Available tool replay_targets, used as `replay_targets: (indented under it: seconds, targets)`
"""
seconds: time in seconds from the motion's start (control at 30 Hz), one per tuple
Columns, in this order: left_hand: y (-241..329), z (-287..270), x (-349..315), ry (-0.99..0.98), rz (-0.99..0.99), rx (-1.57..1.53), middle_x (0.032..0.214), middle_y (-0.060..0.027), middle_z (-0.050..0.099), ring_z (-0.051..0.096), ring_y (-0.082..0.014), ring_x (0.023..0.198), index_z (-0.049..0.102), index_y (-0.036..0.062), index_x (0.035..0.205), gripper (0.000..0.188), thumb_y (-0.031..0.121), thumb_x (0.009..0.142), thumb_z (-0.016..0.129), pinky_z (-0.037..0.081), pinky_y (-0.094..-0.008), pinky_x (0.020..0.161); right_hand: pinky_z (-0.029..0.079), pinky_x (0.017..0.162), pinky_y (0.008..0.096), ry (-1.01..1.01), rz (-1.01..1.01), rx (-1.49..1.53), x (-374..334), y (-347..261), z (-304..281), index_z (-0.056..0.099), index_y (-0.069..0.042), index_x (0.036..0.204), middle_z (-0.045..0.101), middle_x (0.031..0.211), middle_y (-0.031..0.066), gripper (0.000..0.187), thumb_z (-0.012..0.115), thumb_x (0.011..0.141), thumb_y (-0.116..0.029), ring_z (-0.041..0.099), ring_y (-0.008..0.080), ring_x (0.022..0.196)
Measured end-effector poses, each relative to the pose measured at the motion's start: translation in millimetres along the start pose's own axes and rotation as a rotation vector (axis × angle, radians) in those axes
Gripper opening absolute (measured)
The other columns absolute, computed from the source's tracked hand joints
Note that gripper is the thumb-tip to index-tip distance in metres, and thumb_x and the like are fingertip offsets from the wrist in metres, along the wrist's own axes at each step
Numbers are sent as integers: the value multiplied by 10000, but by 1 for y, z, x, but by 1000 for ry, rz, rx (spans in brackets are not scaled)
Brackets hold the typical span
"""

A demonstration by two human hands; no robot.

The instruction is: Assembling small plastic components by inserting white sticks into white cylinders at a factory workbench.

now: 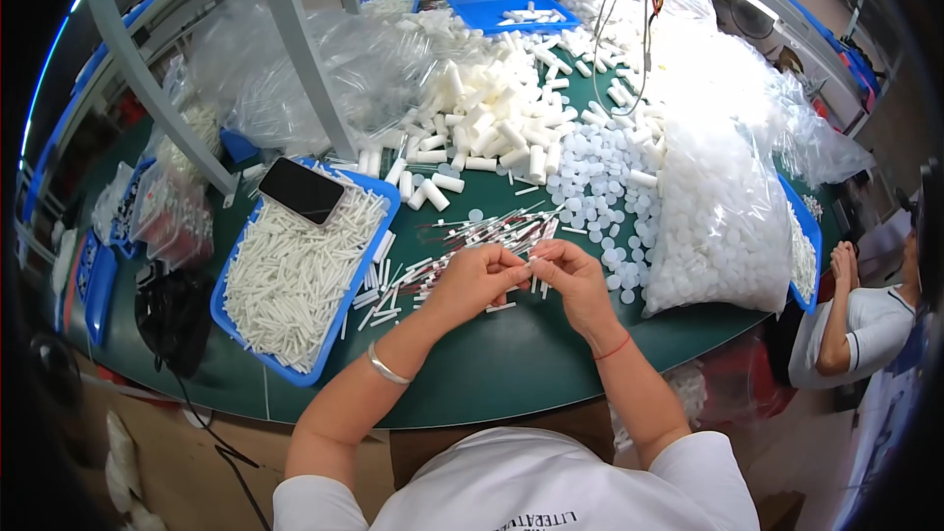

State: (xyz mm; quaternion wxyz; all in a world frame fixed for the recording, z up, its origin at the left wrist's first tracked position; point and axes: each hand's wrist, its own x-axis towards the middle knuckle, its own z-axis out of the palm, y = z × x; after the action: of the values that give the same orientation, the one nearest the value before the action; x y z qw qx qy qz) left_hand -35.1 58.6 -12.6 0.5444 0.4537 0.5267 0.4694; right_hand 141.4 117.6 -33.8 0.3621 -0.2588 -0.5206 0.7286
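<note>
My left hand (479,280) and my right hand (573,278) meet over the table's near middle, each with thumb and forefinger pinched together. Something small and whitish shows between the fingertips, but it is too small to name. Just beyond and beneath my hands lies a loose heap of thin white sticks with dark red parts (492,232). Flat, translucent white discs (590,177) spread beyond my right hand. To the left, a blue tray (382,226) is filled with short thin white tubes (295,275), and a dark phone (301,190) rests on its far end.
Thick white cylinders (482,123) pile up at mid-table. A bulging clear bag of discs (718,226) stands at right, beside another blue tray (808,226). Metal posts (300,49) rise at left, and wires (646,39) hang overhead. Other people sit at the far side and right.
</note>
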Motion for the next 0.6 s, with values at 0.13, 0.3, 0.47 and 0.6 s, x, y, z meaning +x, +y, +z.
replay_targets:
  seconds: [0.13,0.3,0.47,0.6]
  targets:
    - [-12,-30,46,344,492,990,935,-115,599,599,-279,881,654,77,1085,285,148,810,681,488,-370,770,545,653,261,193,-92,-48,3,-11,-1,503,-9,910,670,958,136,138,568,948,-125,682,210,881]
    - [-18,-51,81,239,276,1262,938,-148,591,590,-307,923,706,65,961,192,126,779,691,486,-403,818,481,531,197,135,-5,-161,2,-8,-2,556,0,1010,660,841,76,169,587,943,-151,625,103,658]
    - [-11,-53,76,262,289,1006,865,-114,644,627,-235,795,708,32,946,178,126,800,670,497,-349,731,404,514,161,249,-80,-298,-1,-4,-2,656,-17,1020,613,783,-16,177,638,914,-158,496,15,617]
    - [-3,-28,42,188,61,-1,989,-50,668,608,-87,818,653,-7,1139,294,141,886,652,496,-216,743,387,551,178,301,-195,-422,-2,-5,0,692,-22,1001,576,797,-23,146,666,884,-104,487,24,650]
